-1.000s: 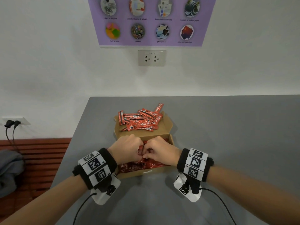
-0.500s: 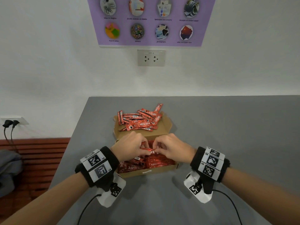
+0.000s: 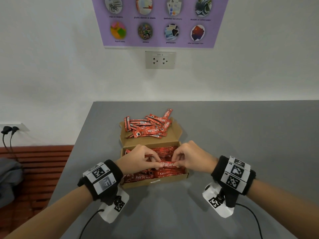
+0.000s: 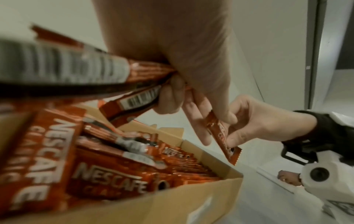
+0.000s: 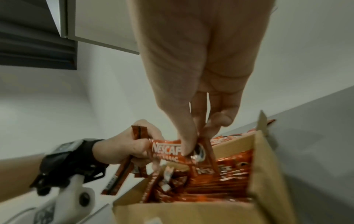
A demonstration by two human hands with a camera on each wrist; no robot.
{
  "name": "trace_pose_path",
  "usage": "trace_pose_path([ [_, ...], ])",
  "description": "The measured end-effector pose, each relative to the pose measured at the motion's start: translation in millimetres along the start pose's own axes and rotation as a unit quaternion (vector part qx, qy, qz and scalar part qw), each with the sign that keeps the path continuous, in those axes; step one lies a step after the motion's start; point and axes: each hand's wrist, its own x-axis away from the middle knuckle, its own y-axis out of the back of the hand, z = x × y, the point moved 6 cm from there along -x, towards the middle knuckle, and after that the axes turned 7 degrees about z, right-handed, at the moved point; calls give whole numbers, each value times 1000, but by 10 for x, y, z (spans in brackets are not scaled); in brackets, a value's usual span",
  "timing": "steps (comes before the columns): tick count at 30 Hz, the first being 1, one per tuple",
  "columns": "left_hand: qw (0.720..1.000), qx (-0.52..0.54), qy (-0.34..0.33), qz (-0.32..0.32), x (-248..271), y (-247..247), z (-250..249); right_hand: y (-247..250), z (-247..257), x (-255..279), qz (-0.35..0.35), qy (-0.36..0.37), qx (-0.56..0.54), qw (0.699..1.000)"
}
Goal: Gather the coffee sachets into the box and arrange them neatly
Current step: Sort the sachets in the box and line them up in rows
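Observation:
An open cardboard box (image 3: 155, 182) sits on the grey table, packed with red Nescafe sachets (image 3: 146, 175). A loose heap of sachets (image 3: 148, 125) lies on its opened lid (image 3: 174, 135). Above the box, my left hand (image 3: 138, 159) and right hand (image 3: 189, 157) pinch the two ends of one sachet (image 3: 168, 164) held level between them. The left wrist view shows my left hand (image 4: 172, 97) also gripping further sachets (image 4: 134, 100) in the palm. In the right wrist view my right thumb and fingers (image 5: 191, 145) pinch the sachet (image 5: 166, 150) over the box (image 5: 191, 212).
The grey table (image 3: 241, 135) ends at a white wall with a socket (image 3: 160, 59) and a purple poster (image 3: 158, 21). Left of the table are a reddish slatted bench (image 3: 34, 161), plugged-in cables (image 3: 8, 133) and grey cloth (image 3: 8, 178).
Both hands rose slightly and spread apart over the box. The sachet that was hidden between the fists now stretches level between their fingertips.

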Motion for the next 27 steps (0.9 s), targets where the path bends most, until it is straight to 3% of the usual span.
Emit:
trace_pose_path([
  [3,998,-58,27,3,-11,49,122,108,-202,74,-58,-34,-28,997],
  [6,988,-137,38,56,-67,-72,164,143,-246,132,-92,-34,-67,993],
  [12,977,-178,41,105,-202,-284,142,-75,-152,99,-28,-10,-52,998],
  [20,959,-257,37,116,-231,-344,108,-206,-8,-41,78,23,25,996],
  [24,965,-237,34,111,-243,-342,116,-184,40,-105,82,35,54,995],
  [27,961,-250,34,116,-248,-341,104,-255,75,-128,124,40,113,985],
])
